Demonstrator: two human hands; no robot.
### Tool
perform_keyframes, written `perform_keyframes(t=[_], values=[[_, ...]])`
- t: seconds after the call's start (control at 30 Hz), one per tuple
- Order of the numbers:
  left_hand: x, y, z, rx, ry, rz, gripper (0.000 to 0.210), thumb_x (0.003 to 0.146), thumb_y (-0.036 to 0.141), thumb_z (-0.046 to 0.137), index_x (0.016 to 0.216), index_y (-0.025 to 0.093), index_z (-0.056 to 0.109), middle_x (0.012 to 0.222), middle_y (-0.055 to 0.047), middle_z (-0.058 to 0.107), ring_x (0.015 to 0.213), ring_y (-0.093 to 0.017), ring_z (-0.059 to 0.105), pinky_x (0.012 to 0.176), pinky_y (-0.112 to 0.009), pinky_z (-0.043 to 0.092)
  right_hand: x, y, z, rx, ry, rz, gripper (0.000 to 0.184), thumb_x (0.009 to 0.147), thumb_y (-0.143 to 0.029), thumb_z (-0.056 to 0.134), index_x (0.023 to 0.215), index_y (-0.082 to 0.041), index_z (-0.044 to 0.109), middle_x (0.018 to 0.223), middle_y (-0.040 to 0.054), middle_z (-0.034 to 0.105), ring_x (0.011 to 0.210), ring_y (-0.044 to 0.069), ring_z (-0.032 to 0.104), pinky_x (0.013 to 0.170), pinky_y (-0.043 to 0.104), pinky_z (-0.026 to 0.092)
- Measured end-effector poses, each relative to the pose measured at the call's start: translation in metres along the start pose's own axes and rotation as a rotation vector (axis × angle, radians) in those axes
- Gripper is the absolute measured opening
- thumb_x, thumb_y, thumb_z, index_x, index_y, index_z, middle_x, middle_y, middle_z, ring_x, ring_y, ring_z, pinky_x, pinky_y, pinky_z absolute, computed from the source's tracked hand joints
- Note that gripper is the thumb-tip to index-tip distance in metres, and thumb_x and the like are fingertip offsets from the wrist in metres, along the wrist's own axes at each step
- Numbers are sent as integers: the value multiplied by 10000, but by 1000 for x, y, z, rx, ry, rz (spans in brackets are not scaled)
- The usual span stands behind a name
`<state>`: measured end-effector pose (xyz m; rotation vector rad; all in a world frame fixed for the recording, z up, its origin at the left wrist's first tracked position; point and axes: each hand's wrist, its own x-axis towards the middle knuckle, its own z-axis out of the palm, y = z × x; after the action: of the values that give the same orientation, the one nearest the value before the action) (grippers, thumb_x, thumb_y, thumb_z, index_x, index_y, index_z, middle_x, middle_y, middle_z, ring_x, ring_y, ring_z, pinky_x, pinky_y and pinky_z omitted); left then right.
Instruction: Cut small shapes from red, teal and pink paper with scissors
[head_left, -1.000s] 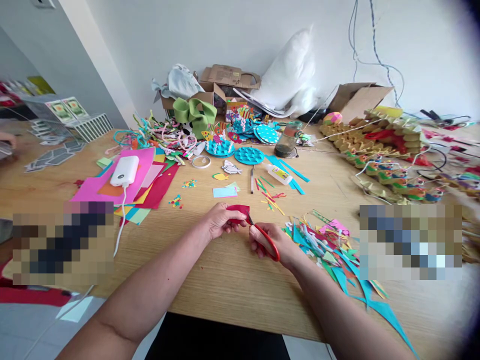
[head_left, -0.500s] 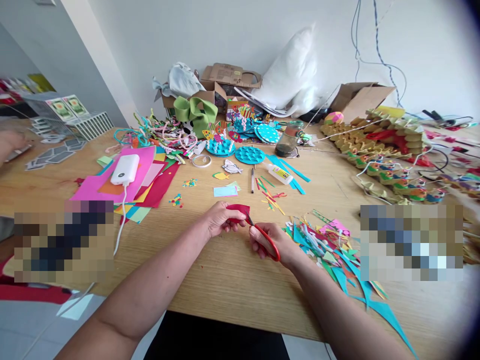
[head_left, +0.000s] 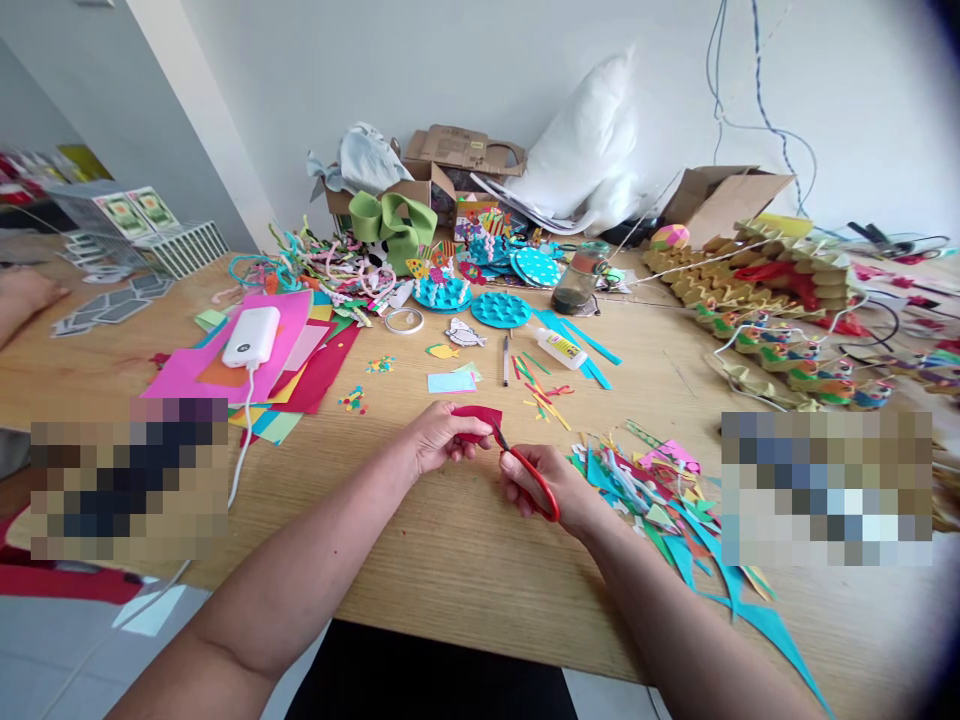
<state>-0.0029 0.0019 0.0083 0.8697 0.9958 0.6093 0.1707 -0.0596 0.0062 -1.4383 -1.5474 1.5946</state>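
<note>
My left hand point(head_left: 444, 438) pinches a small piece of dark red paper point(head_left: 480, 416) over the middle of the table. My right hand point(head_left: 541, 485) is closed round the red handles of a pair of scissors point(head_left: 541, 482). Their blades meet the paper's right edge, close to my left fingertips. Beyond my hands lie a light blue paper slip point(head_left: 451, 382), a pen point(head_left: 505, 360), a yellow paper fish point(head_left: 442, 351) and a white paper fish point(head_left: 465, 333). A glue bottle point(head_left: 561, 347) rests on its side, near narrow coloured paper strips point(head_left: 547, 395).
Colourful paper scraps point(head_left: 660, 490) are heaped right of my right hand. On the left, a white power bank point(head_left: 252, 337) with a cable sits on coloured sheets point(head_left: 187, 365). Blue discs point(head_left: 501, 310) and a glass jar point(head_left: 581, 280) stand farther back. Another person's hand point(head_left: 30, 298) shows far left.
My hands, the scissors and the red paper hold almost the same position. At far left, the other person's hand has shifted slightly.
</note>
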Motion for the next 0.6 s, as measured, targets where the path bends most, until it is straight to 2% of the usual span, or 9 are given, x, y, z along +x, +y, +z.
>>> perform_keyframes(t=[0.6], values=[[1,0,-3,86,-15,9,147,615,212,689,710,120,626,557,-26,645,342,-63,478,329,-181,207,-1,0,-1,-35,-52,-9,506,722,-659,591,661,-163,514,588,4,584,419,79,503,373,180,308]])
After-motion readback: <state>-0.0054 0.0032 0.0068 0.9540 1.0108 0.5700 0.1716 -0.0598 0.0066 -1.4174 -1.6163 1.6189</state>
